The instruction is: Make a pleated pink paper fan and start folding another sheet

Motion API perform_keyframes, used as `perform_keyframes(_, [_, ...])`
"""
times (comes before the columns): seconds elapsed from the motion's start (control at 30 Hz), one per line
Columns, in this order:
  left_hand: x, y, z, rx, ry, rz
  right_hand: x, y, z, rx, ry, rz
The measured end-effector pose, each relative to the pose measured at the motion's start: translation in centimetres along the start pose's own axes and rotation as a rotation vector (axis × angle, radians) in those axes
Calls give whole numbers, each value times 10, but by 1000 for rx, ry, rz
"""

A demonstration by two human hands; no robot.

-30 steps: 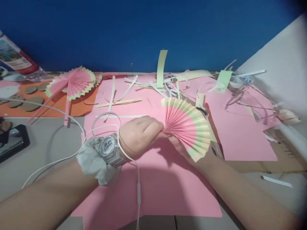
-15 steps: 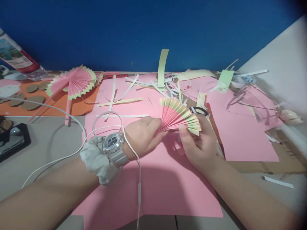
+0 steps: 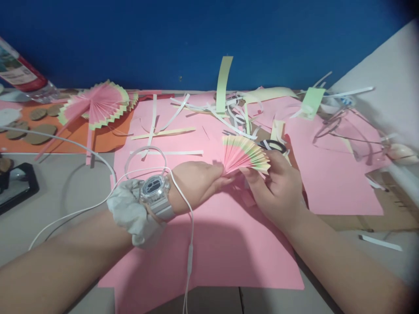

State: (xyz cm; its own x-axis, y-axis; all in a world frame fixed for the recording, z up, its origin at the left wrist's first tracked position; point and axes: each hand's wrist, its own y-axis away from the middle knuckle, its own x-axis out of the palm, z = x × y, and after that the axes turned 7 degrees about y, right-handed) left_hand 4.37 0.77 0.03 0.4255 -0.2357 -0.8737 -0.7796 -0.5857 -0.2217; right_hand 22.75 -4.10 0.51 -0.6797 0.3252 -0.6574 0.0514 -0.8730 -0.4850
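Paper fan (image 3: 245,153): pleated, pink body, yellow-green outer band, partly spread; held above the pink sheet (image 3: 212,244).
Left hand (image 3: 196,181): pinched on the fan's narrow end.
Right hand (image 3: 278,187): gripping the fan's pleats from below.
Bottle (image 3: 19,74): far left of the sheet; label print apparently illegible.

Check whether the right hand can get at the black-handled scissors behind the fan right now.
Probably not directly: the right hand is pinching the folded fan, though the scissors lie uncovered just beyond its fingers.

A grey table (image 3: 65,192) bears pink paper (image 3: 222,253) and orange paper (image 3: 108,137).
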Motion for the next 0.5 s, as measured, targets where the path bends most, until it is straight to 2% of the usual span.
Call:
perform_keyframes(0.17, [1, 3, 1, 15, 38, -48, 2, -1, -1, -24, 2, -8])
perform_keyframes(0.37, [-4, 0, 3, 41, 95, -47, 2, -1, -3, -66, -64, 5])
perform_keyframes(0.43, [-7, 0, 4, 58, 157, -38, 2, -1, -5, -110, -102, 40])
perform_keyframes(0.5, [-8, 0, 5, 71, 200, -36, 2, -2, -5, -108, -137, 130])
